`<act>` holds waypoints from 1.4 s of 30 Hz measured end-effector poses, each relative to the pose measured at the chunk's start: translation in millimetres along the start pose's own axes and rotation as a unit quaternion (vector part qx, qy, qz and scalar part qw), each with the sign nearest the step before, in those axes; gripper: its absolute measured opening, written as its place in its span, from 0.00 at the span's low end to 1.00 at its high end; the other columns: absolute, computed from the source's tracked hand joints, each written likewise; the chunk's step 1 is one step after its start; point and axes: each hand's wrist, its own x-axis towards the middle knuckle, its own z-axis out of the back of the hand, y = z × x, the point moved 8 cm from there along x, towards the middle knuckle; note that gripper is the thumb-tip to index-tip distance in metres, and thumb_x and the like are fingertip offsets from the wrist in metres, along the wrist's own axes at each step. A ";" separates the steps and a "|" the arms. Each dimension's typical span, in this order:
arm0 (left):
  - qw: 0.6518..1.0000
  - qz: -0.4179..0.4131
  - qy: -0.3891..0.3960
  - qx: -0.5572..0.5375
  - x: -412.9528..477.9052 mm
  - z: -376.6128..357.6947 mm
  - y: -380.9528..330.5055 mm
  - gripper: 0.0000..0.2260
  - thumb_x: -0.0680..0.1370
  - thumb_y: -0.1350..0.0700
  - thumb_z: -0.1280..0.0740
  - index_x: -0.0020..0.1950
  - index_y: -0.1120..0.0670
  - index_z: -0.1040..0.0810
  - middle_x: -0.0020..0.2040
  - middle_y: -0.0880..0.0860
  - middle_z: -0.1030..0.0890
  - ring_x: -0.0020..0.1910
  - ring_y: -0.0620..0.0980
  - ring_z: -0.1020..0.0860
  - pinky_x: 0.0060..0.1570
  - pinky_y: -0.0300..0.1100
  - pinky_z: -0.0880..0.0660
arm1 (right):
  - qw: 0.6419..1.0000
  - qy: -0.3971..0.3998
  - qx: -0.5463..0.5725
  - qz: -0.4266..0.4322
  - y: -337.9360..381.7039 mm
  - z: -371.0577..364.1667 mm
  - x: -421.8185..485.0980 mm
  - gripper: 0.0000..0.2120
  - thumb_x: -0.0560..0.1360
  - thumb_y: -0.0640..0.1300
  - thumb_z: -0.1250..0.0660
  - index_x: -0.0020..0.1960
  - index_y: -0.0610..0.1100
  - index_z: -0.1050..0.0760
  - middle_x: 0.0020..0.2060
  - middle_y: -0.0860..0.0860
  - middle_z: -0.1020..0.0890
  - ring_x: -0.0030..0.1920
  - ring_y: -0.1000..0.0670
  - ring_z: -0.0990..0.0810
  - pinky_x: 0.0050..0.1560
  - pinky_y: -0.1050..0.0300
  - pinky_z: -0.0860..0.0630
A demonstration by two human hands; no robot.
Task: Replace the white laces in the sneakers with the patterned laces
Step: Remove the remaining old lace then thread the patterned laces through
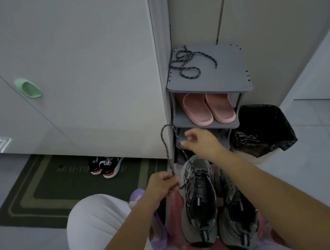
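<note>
while in left hand (164,183), patterned lace (166,154) beside sneaker (199,201)

Two grey sneakers (199,201) stand side by side on a pink stool (174,215). The left grip (164,183), a bare hand, pinches a dark spotted lace (165,146) just beside the sneaker near the stool's left edge. The right grip (203,140) pinches the same lace higher up. The lace makes a tall loop between them. Another spotted lace (186,61) lies by the back left corner of the grey shoe rack (222,73).
</note>
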 end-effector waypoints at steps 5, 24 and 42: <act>0.991 0.008 -0.034 -0.131 6.9 -10.7 -12.3 0.02 0.76 0.65 0.33 0.44 0.61 0.22 0.33 0.55 0.21 0.28 0.43 0.22 0.32 0.38 0.24 | 0.962 0.084 -0.261 0.008 -58.9 -38.2 -24.2 0.08 0.77 0.43 0.40 0.47 0.45 0.21 0.49 0.46 0.20 0.50 0.45 0.22 0.52 0.53 0.25; 0.991 -0.039 -0.094 0.087 25.2 -31.6 -23.3 0.13 0.72 0.64 0.29 0.33 0.51 0.27 0.29 0.49 0.24 0.28 0.44 0.25 0.27 0.34 0.29 | 0.966 0.054 -0.254 0.003 -91.1 -43.3 -31.5 0.12 0.78 0.47 0.39 0.53 0.43 0.20 0.54 0.44 0.26 0.56 0.45 0.26 0.56 0.53 0.27; 0.989 -0.015 -0.141 0.044 17.8 -35.7 -14.1 0.14 0.72 0.64 0.30 0.31 0.50 0.27 0.30 0.46 0.24 0.32 0.45 0.24 0.37 0.38 0.26 | 0.979 0.030 -0.200 -0.032 -100.2 -48.1 -26.6 0.12 0.75 0.46 0.34 0.56 0.47 0.19 0.57 0.44 0.27 0.57 0.46 0.25 0.58 0.58 0.29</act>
